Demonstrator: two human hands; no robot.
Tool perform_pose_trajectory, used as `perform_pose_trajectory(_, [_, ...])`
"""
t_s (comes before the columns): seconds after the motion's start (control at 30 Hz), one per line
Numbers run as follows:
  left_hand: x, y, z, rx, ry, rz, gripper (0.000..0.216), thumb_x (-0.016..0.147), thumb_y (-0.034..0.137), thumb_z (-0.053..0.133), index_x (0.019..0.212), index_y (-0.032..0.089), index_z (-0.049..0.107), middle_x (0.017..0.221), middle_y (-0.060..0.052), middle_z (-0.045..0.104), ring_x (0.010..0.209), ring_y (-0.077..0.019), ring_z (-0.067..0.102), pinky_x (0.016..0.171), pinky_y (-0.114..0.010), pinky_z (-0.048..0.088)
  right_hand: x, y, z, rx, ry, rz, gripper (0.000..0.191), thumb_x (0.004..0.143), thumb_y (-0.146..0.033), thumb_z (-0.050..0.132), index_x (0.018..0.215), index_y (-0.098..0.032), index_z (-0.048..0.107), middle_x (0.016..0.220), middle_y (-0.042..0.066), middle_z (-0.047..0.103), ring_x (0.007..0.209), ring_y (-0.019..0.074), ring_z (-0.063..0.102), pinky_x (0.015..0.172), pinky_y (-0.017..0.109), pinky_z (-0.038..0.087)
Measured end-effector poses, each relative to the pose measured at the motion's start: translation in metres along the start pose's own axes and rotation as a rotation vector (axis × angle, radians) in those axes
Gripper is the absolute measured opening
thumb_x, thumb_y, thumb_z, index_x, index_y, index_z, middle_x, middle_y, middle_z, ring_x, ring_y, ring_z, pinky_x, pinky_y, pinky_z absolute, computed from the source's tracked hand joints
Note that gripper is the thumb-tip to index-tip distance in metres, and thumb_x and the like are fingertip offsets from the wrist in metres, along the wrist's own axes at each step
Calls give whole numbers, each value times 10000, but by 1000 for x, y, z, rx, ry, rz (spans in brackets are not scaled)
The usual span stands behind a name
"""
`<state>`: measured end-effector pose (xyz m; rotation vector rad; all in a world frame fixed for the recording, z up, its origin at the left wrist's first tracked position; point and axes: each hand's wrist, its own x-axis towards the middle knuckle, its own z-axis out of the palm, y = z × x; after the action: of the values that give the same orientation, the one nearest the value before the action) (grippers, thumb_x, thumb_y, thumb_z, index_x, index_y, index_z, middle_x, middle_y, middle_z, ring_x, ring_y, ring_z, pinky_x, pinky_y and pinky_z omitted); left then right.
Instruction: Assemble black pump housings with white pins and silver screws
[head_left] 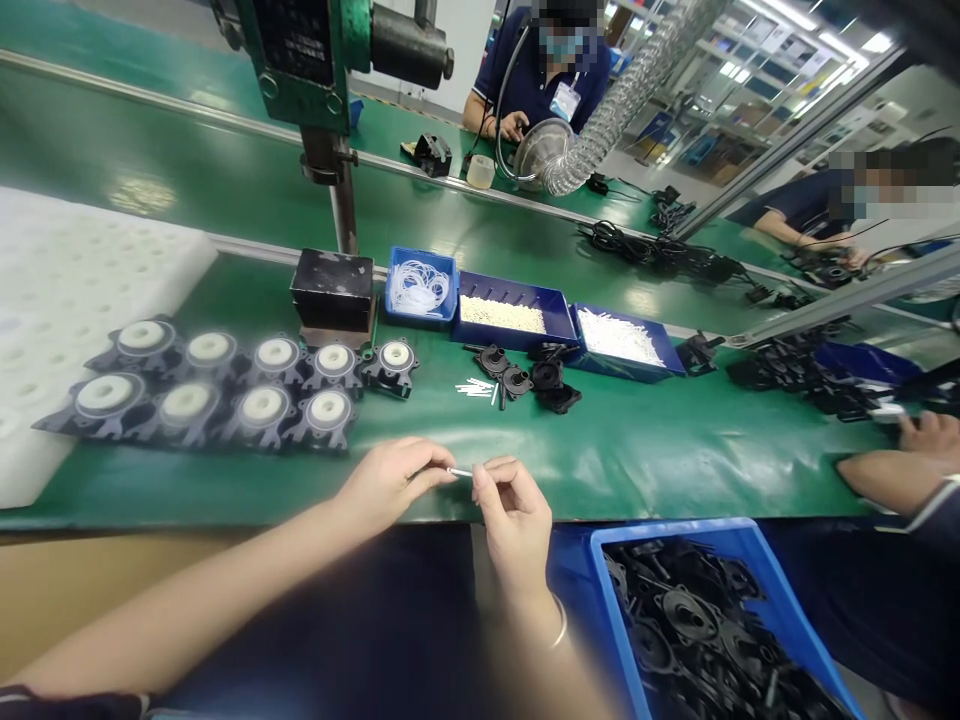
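My left hand point(390, 480) and my right hand point(514, 515) meet near the front edge of the green table point(660, 450). Both pinch the same small white pin point(459, 472), one at each end. Just beyond the hands lie a few loose white pins point(475, 388) and some small black parts point(529, 375). To the left, two rows of black housings with white round inserts point(225, 385) lie on the table.
Three blue trays stand behind: white rings point(420, 285), white grains point(504, 313), white sticks point(619, 335). A black block point(332, 288) sits under a green press point(315, 60). A blue bin of black parts point(697, 620) is at lower right. White foam point(60, 290) lies left. Other people work opposite and at right.
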<state>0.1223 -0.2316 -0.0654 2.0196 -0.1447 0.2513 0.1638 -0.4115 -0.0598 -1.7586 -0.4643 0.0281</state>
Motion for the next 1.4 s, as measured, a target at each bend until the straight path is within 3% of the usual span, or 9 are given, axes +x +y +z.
perform_pose_trajectory(0.17, [0,-3,0,-43,26,-24,83,923,244,622,930,229,703,906,11,742,843,-153,671,783,-249,491,3,-9,4,78,0,69,187,923,-275,628,754,-207,586,823,26,596,718,147,576,671,302,467])
perform_pose_trajectory(0.27, [-1,-5,-1,-111,42,-97,100,917,274,626,917,228,715,905,2,746,816,-154,675,752,-244,506,5,-12,5,284,77,122,179,925,-303,631,796,-202,561,982,69,656,651,135,638,556,284,507])
perform_pose_trajectory(0.33, [-1,-5,-2,-168,47,-150,105,906,285,637,916,224,723,893,-4,744,786,-152,675,719,-239,515,6,-13,3,372,82,177,191,924,-323,637,815,-206,531,944,65,680,609,150,669,468,264,510])
perform_pose_trajectory(0.47, [-1,-3,-4,-206,55,-166,103,890,267,659,935,234,746,887,-2,741,817,-155,677,757,-243,520,7,-9,0,390,-90,330,200,898,-341,675,837,-199,548,696,-25,632,410,104,591,345,196,421])
perform_pose_trajectory(0.57, [0,-3,-4,-218,64,-169,114,893,251,656,943,245,758,913,1,743,856,-154,680,786,-239,520,5,-7,1,373,-203,391,166,895,-332,683,891,-180,617,643,-39,615,432,77,573,437,197,471])
perform_pose_trajectory(0.63, [0,-4,-4,-221,70,-176,125,898,249,649,954,245,762,931,-1,745,866,-153,683,790,-235,523,3,-6,3,379,-243,409,168,894,-334,683,931,-176,640,657,-28,636,472,85,594,497,214,506])
perform_pose_trajectory(0.83, [-2,-6,-1,-157,75,-154,164,912,241,627,1007,253,760,969,-7,753,885,-158,689,799,-244,526,-1,-7,9,428,-284,529,256,876,-422,682,940,-181,624,599,-43,618,334,74,505,317,168,365])
perform_pose_trajectory(1.17, [-2,-6,2,-83,117,-85,172,914,217,616,1017,234,752,963,-17,763,869,-158,705,777,-240,553,2,-4,12,425,-271,551,290,888,-451,652,946,-169,628,530,-54,585,296,63,445,297,164,305])
perform_pose_trajectory(1.4, [-5,-8,5,65,142,38,187,927,184,596,1054,213,730,993,-26,762,916,-166,714,829,-255,573,-4,-6,12,27,-169,328,178,923,-387,619,919,-209,611,566,-73,511,397,59,463,405,189,346])
